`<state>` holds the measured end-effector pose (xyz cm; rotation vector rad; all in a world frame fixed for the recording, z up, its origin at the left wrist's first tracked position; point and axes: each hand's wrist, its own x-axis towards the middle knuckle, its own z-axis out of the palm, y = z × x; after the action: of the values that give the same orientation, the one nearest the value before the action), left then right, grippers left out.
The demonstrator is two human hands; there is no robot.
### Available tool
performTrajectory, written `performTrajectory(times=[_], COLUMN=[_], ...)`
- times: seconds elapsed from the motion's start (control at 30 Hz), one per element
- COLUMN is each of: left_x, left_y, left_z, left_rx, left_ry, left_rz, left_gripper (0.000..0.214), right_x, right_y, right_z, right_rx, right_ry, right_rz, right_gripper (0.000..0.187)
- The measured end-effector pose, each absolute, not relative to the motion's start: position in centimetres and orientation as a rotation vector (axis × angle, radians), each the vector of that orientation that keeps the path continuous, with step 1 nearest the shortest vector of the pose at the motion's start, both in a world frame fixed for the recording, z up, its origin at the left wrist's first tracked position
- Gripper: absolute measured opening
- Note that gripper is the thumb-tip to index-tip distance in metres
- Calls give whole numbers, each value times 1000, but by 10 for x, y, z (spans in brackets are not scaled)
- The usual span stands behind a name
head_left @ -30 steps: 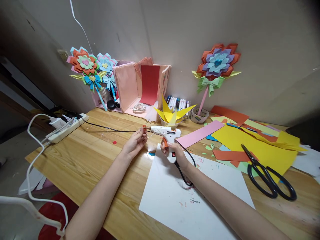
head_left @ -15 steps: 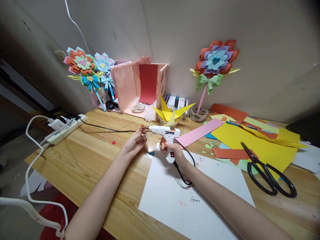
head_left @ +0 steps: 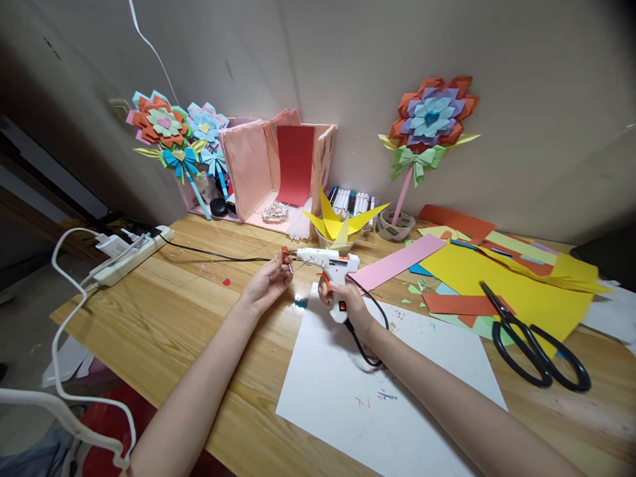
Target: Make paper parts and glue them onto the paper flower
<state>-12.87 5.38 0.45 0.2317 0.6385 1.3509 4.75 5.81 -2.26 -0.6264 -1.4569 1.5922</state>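
I'm gripping the glue gun (head_left: pixel 318 257) with the right hand (head_left: pixel 349 303) over the white sheet (head_left: pixel 322 397), while the left hand (head_left: pixel 268 285) is pinching a small red piece (head_left: pixel 285 250) just left of the nozzle (head_left: pixel 293 254).

Two bare arms, drawn inward, both gripping

Left forearm (head_left: pixel 201 384) ran from the lower left up and toward the middle of the view. Left wrist (head_left: pixel 251 309) looked nearly straight. Left hand (head_left: pixel 267 286) was turned palm inward, thumb and fingertips brought together in a pinch, remaining fingers curled.

Right forearm (head_left: pixel 447 391) slanted in from the lower right, angled up toward the left. Right hand (head_left: pixel 346 299) was closed in a full grip, fingers wrapped, thumb along the near side. Hands were near each other, not touching; the left sat slightly higher in view.
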Motion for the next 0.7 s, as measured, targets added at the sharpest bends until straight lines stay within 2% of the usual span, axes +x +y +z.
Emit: performTrajectory(times=[0.37, 0.7], left_x=[-131, -134], left_y=[60, 64], left_z=[3, -9], left_rx=[398, 714], left_ry=[999, 1310], left_rz=[1499, 1599], left_gripper=[8, 22], right_x=[46, 45], right_y=[59, 62], right_z=[-29, -37], right_rx=[-763, -828], right_ry=[-1495, -1524], right_rz=[1494, 1434], right_gripper=[24, 30])
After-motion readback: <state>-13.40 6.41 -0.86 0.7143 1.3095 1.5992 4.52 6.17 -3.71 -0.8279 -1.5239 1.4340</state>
